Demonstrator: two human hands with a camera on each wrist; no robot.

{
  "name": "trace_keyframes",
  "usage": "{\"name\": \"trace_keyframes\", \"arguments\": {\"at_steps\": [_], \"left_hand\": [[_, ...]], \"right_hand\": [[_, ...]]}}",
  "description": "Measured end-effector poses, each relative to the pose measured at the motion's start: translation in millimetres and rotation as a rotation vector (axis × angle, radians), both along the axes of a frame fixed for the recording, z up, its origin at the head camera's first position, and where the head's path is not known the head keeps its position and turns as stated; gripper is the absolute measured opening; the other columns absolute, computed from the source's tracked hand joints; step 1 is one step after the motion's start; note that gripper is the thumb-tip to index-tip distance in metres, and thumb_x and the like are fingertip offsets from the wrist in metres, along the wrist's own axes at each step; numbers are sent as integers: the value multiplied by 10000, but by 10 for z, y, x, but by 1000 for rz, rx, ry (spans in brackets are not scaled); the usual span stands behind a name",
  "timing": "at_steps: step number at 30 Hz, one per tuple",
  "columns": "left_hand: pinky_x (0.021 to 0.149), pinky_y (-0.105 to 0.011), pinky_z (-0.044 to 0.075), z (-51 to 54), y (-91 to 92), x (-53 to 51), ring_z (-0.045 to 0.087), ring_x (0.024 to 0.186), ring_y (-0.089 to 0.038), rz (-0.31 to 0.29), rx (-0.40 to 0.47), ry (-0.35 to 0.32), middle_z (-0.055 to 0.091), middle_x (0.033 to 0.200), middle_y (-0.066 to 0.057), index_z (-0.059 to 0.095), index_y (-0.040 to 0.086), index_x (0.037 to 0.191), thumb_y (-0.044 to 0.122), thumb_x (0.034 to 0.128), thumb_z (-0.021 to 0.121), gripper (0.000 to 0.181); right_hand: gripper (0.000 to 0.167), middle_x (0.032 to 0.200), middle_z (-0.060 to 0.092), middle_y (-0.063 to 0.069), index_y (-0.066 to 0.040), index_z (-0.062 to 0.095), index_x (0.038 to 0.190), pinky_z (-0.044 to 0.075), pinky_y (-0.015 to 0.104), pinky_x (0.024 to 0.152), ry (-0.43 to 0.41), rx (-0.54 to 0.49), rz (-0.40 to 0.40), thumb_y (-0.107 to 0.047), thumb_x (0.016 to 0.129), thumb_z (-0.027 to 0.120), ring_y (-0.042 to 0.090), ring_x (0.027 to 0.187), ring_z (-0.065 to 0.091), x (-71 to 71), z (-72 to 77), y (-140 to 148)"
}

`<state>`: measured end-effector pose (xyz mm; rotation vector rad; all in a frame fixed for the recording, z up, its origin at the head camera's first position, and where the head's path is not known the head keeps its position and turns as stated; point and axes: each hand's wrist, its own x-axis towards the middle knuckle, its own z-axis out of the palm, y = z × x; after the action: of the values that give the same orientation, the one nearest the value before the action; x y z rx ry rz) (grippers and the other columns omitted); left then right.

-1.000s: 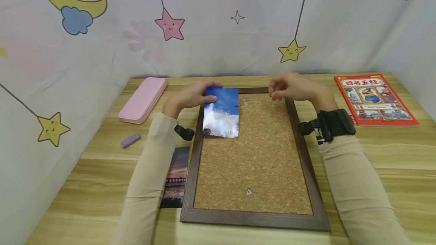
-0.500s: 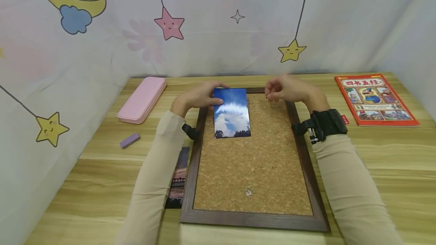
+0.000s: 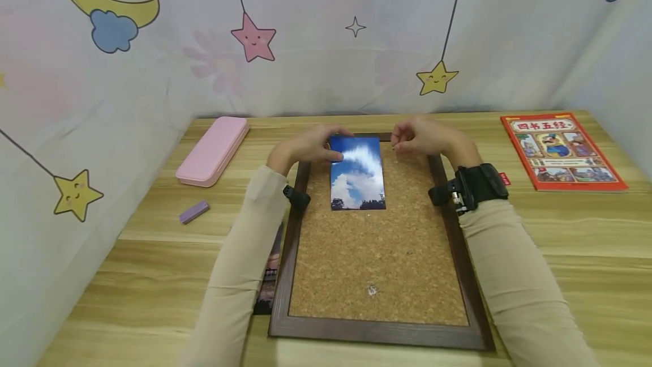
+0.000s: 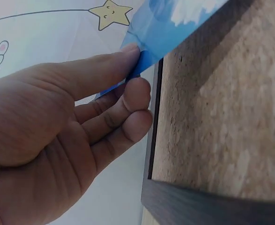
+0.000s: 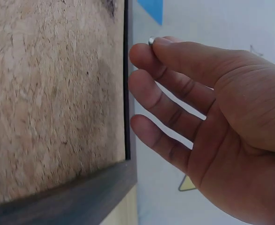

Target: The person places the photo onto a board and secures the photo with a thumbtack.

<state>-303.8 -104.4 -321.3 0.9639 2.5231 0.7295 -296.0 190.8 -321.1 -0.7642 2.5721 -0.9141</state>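
My left hand (image 3: 313, 146) pinches the upper left edge of a sky photo (image 3: 357, 177), which is over the upper part of a cork board (image 3: 377, 265). In the left wrist view the thumb of the left hand (image 4: 76, 112) lies on the photo (image 4: 174, 28), with fingers behind it. My right hand (image 3: 425, 137) is at the board's top, right of the photo. The right wrist view shows that hand (image 5: 212, 108) pinching a small shiny metal piece (image 5: 151, 41) between thumb and index finger, apart from the cork (image 5: 48, 93).
A second photo (image 3: 265, 293) lies partly under the left forearm, beside the board's brown frame (image 3: 377, 332). At the left are a pink case (image 3: 214, 149) and a small purple block (image 3: 194, 212). A red book (image 3: 564, 152) lies at the right.
The left hand has carried the sky photo rightward over the board. My right hand has shifted a little left, towards the photo, still pinching the small piece.
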Motion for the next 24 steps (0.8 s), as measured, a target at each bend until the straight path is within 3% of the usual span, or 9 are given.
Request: {"name": "trace_keyframes", "arguments": {"at_steps": [5,10,17,24], "left_hand": [[752,-346,463,-48,63,-44,543,879,-228,7,-6,12,598,1143,-122,521,61,1432,175,970,685,503],[663,-307,425,-83,138,-63,507,752,-202,38,-10,3,587,907,-106,554,49,1396,152,964,690,464],[627,-282,419,-149,203,-108,526,693,-178,50,3,0,601,833,-86,571,42,1377,140,956,699,451],[570,-271,413,-218,237,-131,527,569,-173,88,52,-68,533,691,-43,575,31,1361,135,960,690,430]], "right_hand": [[56,894,670,137,-13,648,988,458,343,656,5,8,-5,-60,983,617,271,781,601,-33,-20,-48],[35,894,659,124,-38,644,978,448,351,667,1,17,-18,-62,977,619,248,780,575,-60,-31,-81],[52,882,642,143,-17,641,993,462,347,648,-9,8,-11,-57,979,611,294,757,577,-113,-22,-132],[69,891,656,115,1,647,1005,455,336,676,-12,7,-3,-53,977,615,295,799,587,-155,-33,-198]]}}
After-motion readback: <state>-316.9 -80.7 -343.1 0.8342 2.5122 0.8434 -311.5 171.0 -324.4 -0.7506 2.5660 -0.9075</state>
